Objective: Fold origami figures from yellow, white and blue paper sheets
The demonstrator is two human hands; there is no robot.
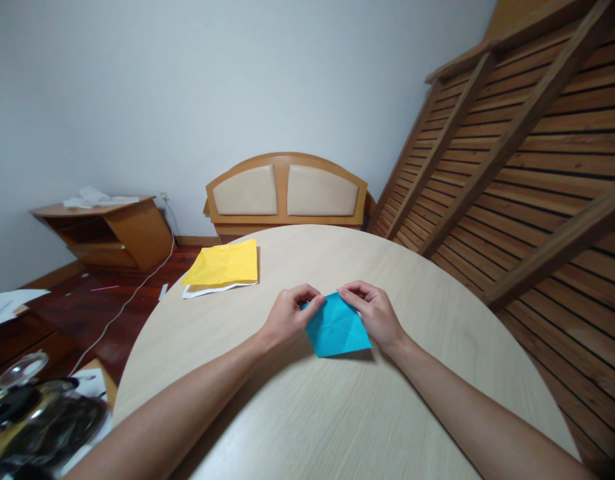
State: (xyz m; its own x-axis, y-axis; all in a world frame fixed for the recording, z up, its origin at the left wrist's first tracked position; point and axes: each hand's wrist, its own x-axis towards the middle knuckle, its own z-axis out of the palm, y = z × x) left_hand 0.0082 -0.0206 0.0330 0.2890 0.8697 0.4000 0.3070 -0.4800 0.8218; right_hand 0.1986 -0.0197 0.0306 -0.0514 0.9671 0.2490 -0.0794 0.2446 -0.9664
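Observation:
A creased sheet of blue paper (335, 328) is held just over the round table, its near edge casting a shadow on the wood. My left hand (293, 310) pinches its upper left corner between thumb and fingers. At the upper right edge, my right hand (372, 312) grips the same paper, thumb on top and index finger curled at the far edge. Crossing fold lines run over its face. The other fingers of both hands are partly hidden behind the paper.
The pale table (427, 413) carries yellow paper (225, 262) on white sheets at the far left. Slatted wooden panels (517, 153) lean along the right. A headboard (287, 190) stands behind the table. A glass pot (47, 420) sits at lower left, near a white cord (122, 320).

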